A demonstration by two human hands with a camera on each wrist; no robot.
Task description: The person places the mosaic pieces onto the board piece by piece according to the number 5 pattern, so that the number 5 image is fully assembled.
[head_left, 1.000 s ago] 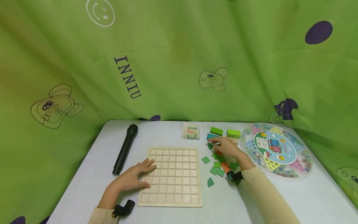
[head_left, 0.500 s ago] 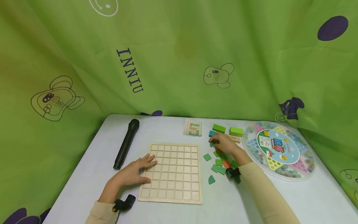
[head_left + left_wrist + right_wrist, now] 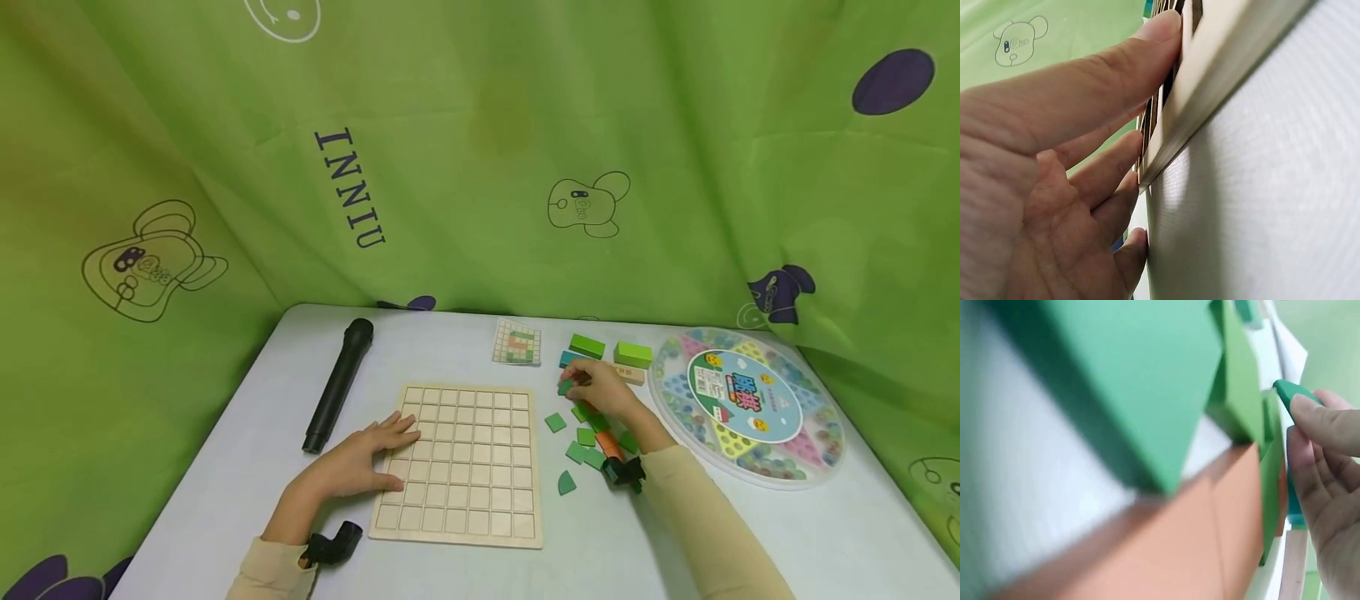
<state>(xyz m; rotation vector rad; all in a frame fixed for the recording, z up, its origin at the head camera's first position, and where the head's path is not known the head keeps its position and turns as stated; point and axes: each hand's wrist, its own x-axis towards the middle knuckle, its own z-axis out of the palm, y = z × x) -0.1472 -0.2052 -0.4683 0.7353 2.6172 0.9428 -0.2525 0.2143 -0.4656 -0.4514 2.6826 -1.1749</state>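
Our left hand (image 3: 356, 458) rests on board's (image 3: 468, 467) left edge, fingers spread, gripping nothing. Our right hand (image 3: 606, 390), nearer, pinches green piece (image 3: 564, 388) just off board's far right corner. From left hand, piece lies across board. Long axis: we cannot tell, fingers cover part.

Beige sleeves (image 3: 707, 521), black wrist mounts (image 3: 335, 544)

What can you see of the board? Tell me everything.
The board is pale, seemingly wooden and roughly square, with a plain rim around a seven-by-seven grid of shallow cells, none seen filled. It lies flat on the white table, right of the black microphone. The person's left grip is spread across its left edge, apparently touching it.
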